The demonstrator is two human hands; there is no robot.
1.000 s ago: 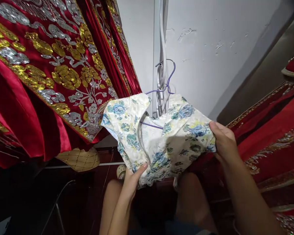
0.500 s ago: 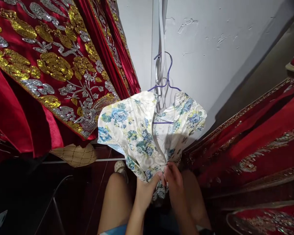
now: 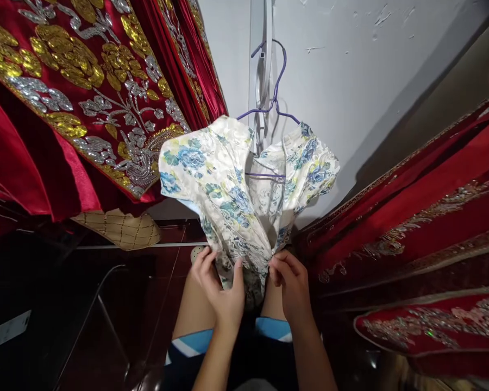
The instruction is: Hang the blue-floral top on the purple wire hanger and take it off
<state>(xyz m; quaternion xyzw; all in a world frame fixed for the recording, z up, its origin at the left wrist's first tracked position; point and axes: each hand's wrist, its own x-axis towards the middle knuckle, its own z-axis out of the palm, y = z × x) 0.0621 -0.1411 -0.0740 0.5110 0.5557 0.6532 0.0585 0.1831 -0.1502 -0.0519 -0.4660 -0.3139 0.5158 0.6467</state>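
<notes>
A white short-sleeved floral dress (image 3: 232, 201) with blue flowers hangs on a purple hanger (image 3: 277, 87). Its front is parted from the neck down to a point at the waist. At that point my right hand (image 3: 291, 277) pinches the edge of the fabric between thumb and fingertips. My left hand (image 3: 222, 288) rests at the dress's left side, thumb and fingers spread against the cloth. The lower part of the dress hangs down between my knees, partly hidden by my hands and in shadow.
Red garments with gold and silver sequins (image 3: 118, 98) hang on the left, and more red embroidered cloth (image 3: 411, 233) hangs close on the right. A white wall (image 3: 321, 70) stands behind. A thin metal frame (image 3: 101, 293) and a pale flat object (image 3: 8, 331) are at lower left.
My left hand has moved left, away from my right hand, and its fingers have spread. My right hand stays at the waist opening. The view has tipped downward, and the dress appears higher.
</notes>
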